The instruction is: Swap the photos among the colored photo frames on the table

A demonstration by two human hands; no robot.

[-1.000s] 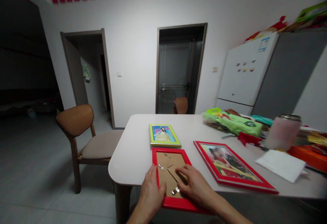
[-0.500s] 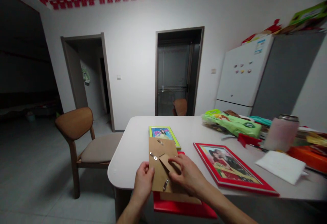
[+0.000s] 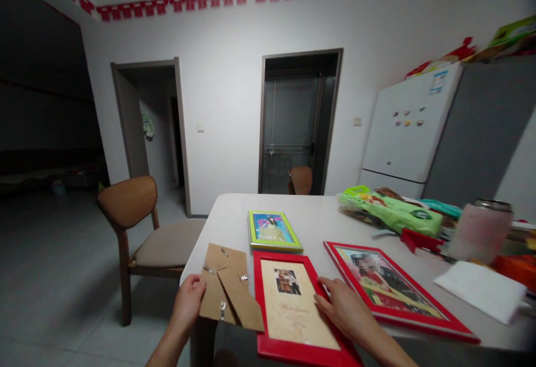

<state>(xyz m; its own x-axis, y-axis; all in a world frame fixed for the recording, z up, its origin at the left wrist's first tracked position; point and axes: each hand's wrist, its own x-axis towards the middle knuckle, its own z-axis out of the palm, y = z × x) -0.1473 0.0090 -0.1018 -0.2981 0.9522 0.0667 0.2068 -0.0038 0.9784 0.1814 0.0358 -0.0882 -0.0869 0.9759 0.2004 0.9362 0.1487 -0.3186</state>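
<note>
My left hand (image 3: 188,299) is closed on the left edge of a brown photo frame backing board (image 3: 211,294). The board is tilted, with metal clips and a stand flap on its face. Its lower right corner overlaps the rim of a red photo frame (image 3: 264,300). That frame lies face up at the table's near edge, with a cream sheet and a small picture (image 3: 287,282) inside. My right hand (image 3: 341,305) grips the frame's right rim, fingertips over the inner edge; its underside is hidden. Behind it lies a smaller lime-green photo frame (image 3: 298,242).
Another red photo frame (image 3: 454,330) lies to the right on the white table (image 3: 318,216). Beyond it are a white tissue (image 3: 481,289), a pink jar (image 3: 479,233) and a green packet (image 3: 389,210). A wooden chair (image 3: 128,202) stands left of the table.
My left hand has carried the backing board left and down, uncovering the red frame and its sheet. My right hand has let go of the flap and moved to the frame's right rim.
</note>
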